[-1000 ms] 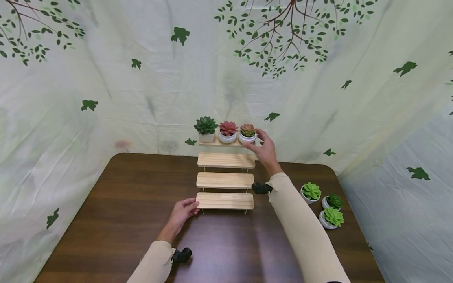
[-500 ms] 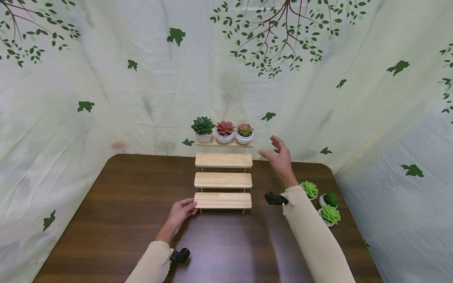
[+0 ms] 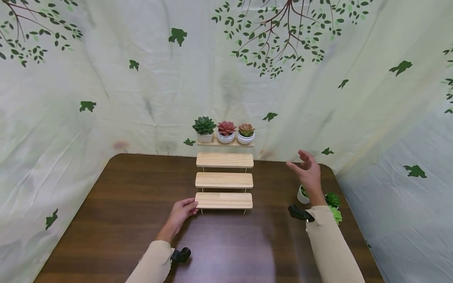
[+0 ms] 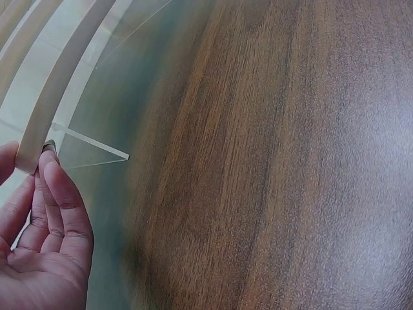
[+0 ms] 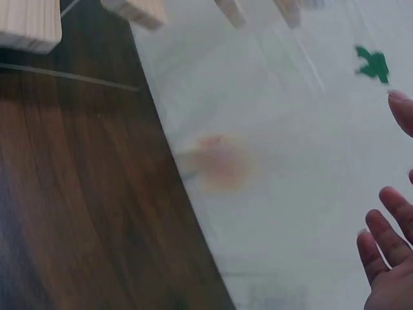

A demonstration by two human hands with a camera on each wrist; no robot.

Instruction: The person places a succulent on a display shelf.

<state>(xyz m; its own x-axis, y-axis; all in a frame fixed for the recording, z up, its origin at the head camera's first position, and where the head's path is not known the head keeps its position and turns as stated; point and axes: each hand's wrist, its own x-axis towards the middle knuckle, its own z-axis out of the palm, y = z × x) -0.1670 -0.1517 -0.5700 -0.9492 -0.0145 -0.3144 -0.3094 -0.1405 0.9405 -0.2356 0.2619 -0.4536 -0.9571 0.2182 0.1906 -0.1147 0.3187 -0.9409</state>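
My left hand (image 3: 179, 215) pinches the left end of the lowest board (image 3: 226, 201) of a stepped wooden stand. The left wrist view shows thumb and fingers on either side of that board's end (image 4: 45, 110). On the top board sit a dark green succulent (image 3: 204, 125), a red succulent (image 3: 226, 128) and an orange-green succulent (image 3: 245, 130), each in a white pot. My right hand (image 3: 307, 175) holds nothing, its fingers spread, in front of a succulent in a white pot (image 3: 302, 196) that it partly hides. Beside its wrist are a dark green succulent (image 3: 332, 199) and a light green one (image 3: 336, 214).
The two middle boards (image 3: 224, 160) carry nothing, and the stand has thin clear supports (image 4: 93, 142). It stands on a brown wooden table (image 3: 141, 196). Behind and at the right hangs a pale cloth (image 3: 159, 78) printed with leaves and branches.
My right hand has let go of the orange-green succulent on the top board and moved right and nearer, to the potted succulents. My left hand has stayed on the lowest board.
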